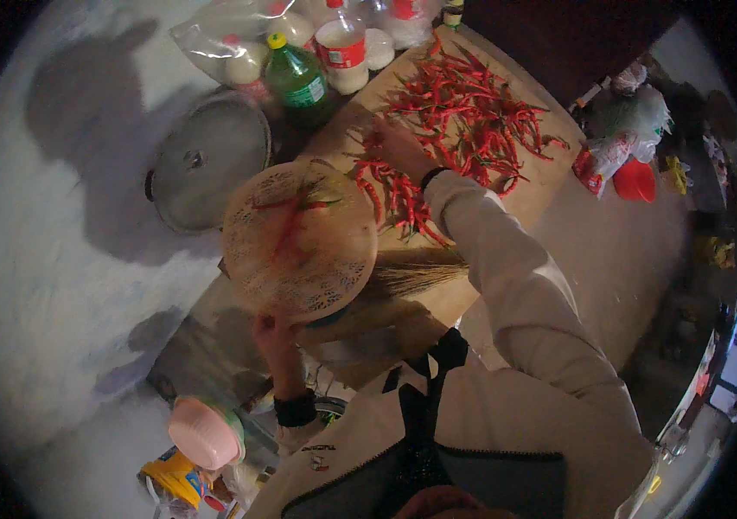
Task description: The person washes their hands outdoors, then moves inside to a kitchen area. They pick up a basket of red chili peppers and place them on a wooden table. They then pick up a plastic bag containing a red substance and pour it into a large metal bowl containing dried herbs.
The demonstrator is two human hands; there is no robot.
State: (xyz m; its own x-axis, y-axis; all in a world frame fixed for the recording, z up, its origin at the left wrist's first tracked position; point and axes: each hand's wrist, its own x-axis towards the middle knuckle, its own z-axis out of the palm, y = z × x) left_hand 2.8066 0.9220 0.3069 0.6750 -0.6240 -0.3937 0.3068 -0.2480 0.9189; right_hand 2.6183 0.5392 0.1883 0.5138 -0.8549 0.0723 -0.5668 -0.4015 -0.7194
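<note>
My left hand (275, 333) is closed on the near rim of a round, pale plastic basket (347, 259) with a lattice pattern. A few red chili peppers (286, 229) and a green stem lie inside it. Up and to the right, my right hand (401, 147) reaches into a spread of red chili peppers (481, 108) on a tan board (550, 177). Peppers touch that hand on several sides. Its fingertips are hidden among them, so whether it grips any cannot be made out.
A straw brush (416, 275) lies right of the basket. A round grey lid (200, 164) rests against the wall at left. A green bottle (296, 78), a white-filled bottle (342, 56) and plastic bags stand behind. Pink basins (204, 432) are at lower left; a red container (634, 182) sits at right.
</note>
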